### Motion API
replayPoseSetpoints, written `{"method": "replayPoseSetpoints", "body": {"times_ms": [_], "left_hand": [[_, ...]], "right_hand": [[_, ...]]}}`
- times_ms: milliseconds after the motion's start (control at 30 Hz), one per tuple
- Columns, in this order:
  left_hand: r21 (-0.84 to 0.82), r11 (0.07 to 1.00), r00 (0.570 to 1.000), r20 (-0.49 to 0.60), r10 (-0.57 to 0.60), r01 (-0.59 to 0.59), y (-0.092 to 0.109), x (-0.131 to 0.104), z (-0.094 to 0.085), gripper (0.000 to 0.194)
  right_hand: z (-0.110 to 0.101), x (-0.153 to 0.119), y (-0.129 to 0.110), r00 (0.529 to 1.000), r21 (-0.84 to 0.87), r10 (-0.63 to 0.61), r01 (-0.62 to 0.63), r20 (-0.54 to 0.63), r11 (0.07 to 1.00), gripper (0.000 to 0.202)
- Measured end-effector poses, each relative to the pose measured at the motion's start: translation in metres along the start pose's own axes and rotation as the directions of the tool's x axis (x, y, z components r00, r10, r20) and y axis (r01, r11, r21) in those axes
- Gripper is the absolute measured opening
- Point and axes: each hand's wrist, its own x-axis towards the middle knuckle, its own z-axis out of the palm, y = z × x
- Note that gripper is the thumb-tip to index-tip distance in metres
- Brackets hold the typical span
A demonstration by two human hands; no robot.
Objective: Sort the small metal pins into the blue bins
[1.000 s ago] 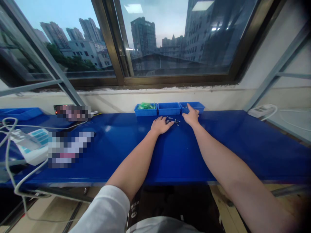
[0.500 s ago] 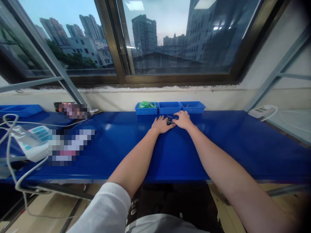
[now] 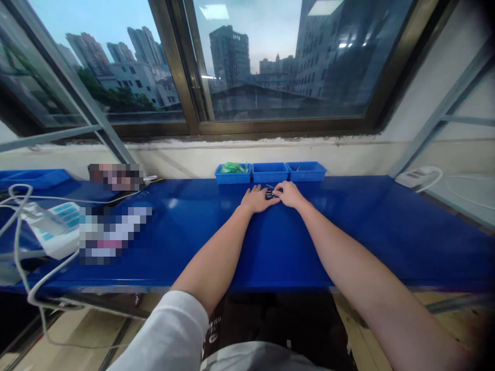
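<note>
On the blue table (image 3: 276, 247), a small pile of thin, shiny metal pieces (image 3: 269, 193) lies between my hands; they look like screws or nails, too small to tell. My left hand (image 3: 256, 198) rests flat with fingers spread, its thumb along the pile's near side. From the right, my right hand (image 3: 289, 194) reaches in with thumb and fingertips pinched together at the pile's edge. What sits in that pinch is hidden. Just behind stand three blue bins in a row: the left bin (image 3: 233, 178) holds green plastic packets (image 3: 234, 167), then come the middle bin (image 3: 269, 172) and right bin (image 3: 309, 171).
At the left are a white device with teal panels (image 3: 64, 219), loose white cables (image 3: 17, 242) and another blue tray (image 3: 36, 178). A white power strip (image 3: 415, 176) lies at the back right. Grey metal frame bars (image 3: 444, 98) rise at both sides before the window.
My right hand's fingers have drawn together into a pinch at the pile, slightly nearer to me. My left hand stays in place. The view has shifted very slightly.
</note>
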Motion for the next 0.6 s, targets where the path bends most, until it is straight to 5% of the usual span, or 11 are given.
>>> {"method": "replayPoseSetpoints", "body": {"times_ms": [167,367,500,600], "left_hand": [[-0.007,1.0,0.998,-0.059,0.027,-0.028,0.0,0.0,0.001,0.081],[-0.049,0.989,0.933,-0.342,0.112,-0.137,0.005,0.0,-0.001,0.051],[-0.017,0.978,0.902,-0.389,0.185,-0.208,0.007,0.001,-0.003,0.028],[0.022,0.977,0.894,-0.4,0.201,-0.21,0.006,0.002,-0.003,0.03]], "right_hand": [[-0.006,0.0,-0.007,0.993,0.131,-0.072,0.084,-0.095,0.988,0.015],[-0.01,-0.001,-0.013,0.991,0.212,-0.087,0.106,-0.1,0.971,0.022],[-0.012,0.0,-0.014,0.988,0.183,-0.091,0.113,-0.125,0.977,0.033],[-0.013,-0.001,-0.016,0.987,0.161,-0.094,0.115,-0.13,0.98,0.041]]}}
